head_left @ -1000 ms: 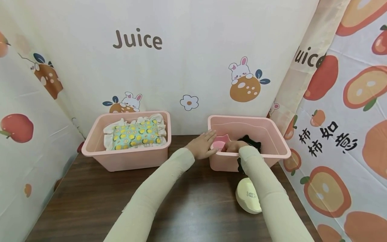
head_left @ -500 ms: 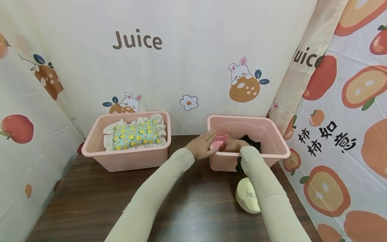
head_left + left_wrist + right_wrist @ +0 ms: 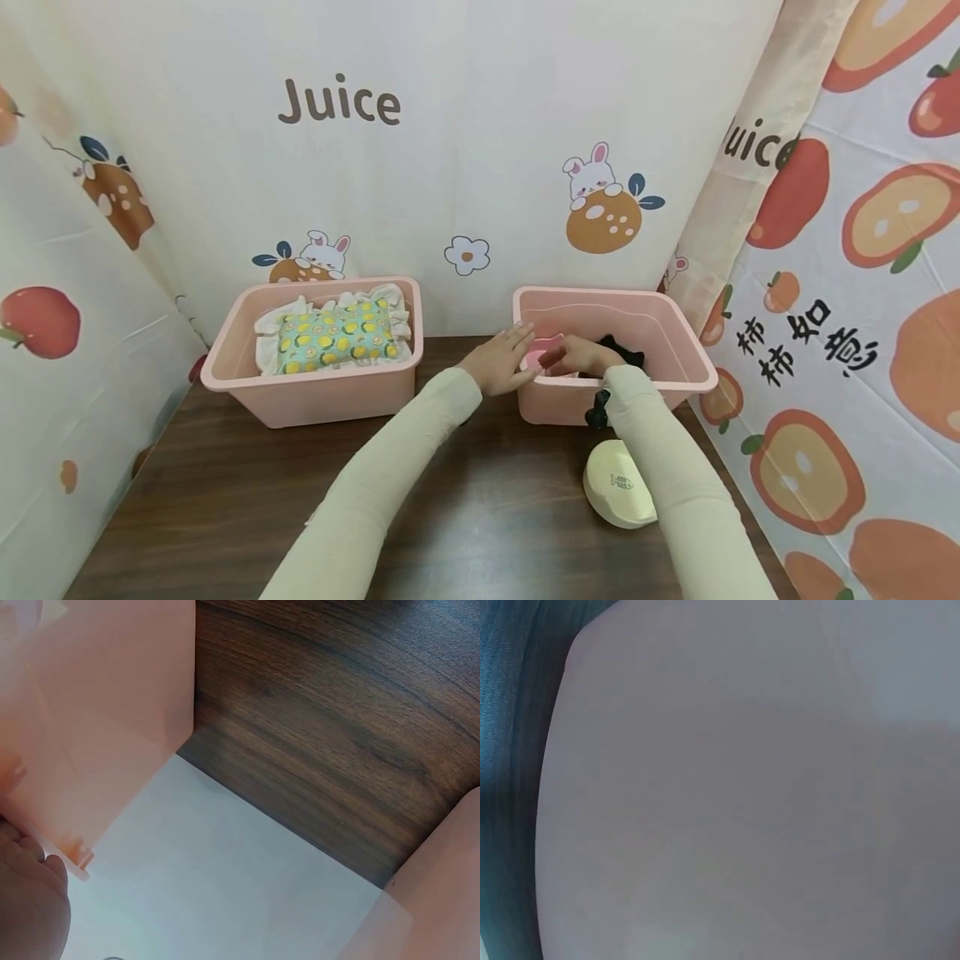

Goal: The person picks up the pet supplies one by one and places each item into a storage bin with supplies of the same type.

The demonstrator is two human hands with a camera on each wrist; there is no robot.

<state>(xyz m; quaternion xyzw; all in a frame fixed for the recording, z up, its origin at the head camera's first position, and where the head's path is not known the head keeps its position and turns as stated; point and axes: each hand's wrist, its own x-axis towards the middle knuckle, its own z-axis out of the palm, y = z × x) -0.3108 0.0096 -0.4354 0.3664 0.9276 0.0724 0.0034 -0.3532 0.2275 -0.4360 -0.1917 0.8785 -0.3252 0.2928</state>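
My left hand [image 3: 495, 363] rests with straight fingers at the left rim of the right pink bin [image 3: 675, 387]. In the left wrist view the hand [image 3: 30, 900] is at the edge of that bin's wall [image 3: 112, 712]. My right hand [image 3: 583, 357] reaches over the front rim into the bin, its fingers loosely extended beside a pink bowl-like item [image 3: 553, 342] with a pointed corner. Behind the right hand lies something black [image 3: 628, 352], partly hidden. The bin's outer wall [image 3: 742, 787] fills most of the right wrist view, so that hand does not show there.
A second pink bin [image 3: 322, 400] stands at the left, holding a lemon-print pillow [image 3: 337, 333] with white frills. On the dark wooden table [image 3: 465, 517], a pale yellow bowl-like item [image 3: 618, 487] with a fishbone print lies partly under the right forearm. Printed curtains enclose the back and sides.
My right hand has risen slightly inside the bin, its fingers loosening beside the pink item, which stays in place. The left hand keeps its spot at the rim.
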